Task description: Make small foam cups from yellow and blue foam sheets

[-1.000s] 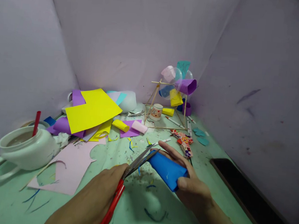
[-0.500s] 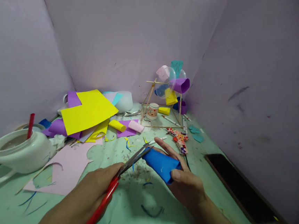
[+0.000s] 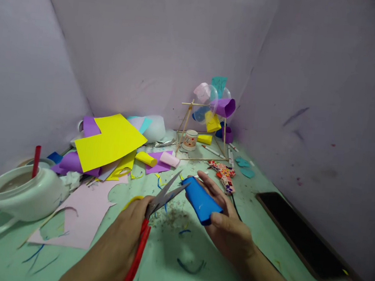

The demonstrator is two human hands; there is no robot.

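Closed around the handles of a pair of scissors (image 3: 138, 247) is my left hand (image 3: 123, 231). The scissors have one red and one yellow handle, and their blades stand apart, pointing up and right. One blade tip reaches the near end of a blue paper tube (image 3: 202, 201); I cannot tell whether it touches. My right hand (image 3: 229, 227) grips this tapered tube, thumb on its lower end and fingers behind it. Thin blue and yellow paper trimmings (image 3: 160, 182) lie on the green tabletop (image 3: 160, 265) beyond the scissors.
At the back stands a stick frame (image 3: 184, 127) carrying a wheel of paper cups (image 3: 223, 107). Left are a white teapot (image 3: 34, 197), yellow sheet (image 3: 111, 140) and pink sheet (image 3: 85, 219). A phone (image 3: 300, 233) lies right, a patterned cloth piece (image 3: 224, 174) nearer the middle.
The scissor blades have spread wider and shifted slightly left off the tube's end. My right hand has tilted the blue tube, so its open lower end shows less.
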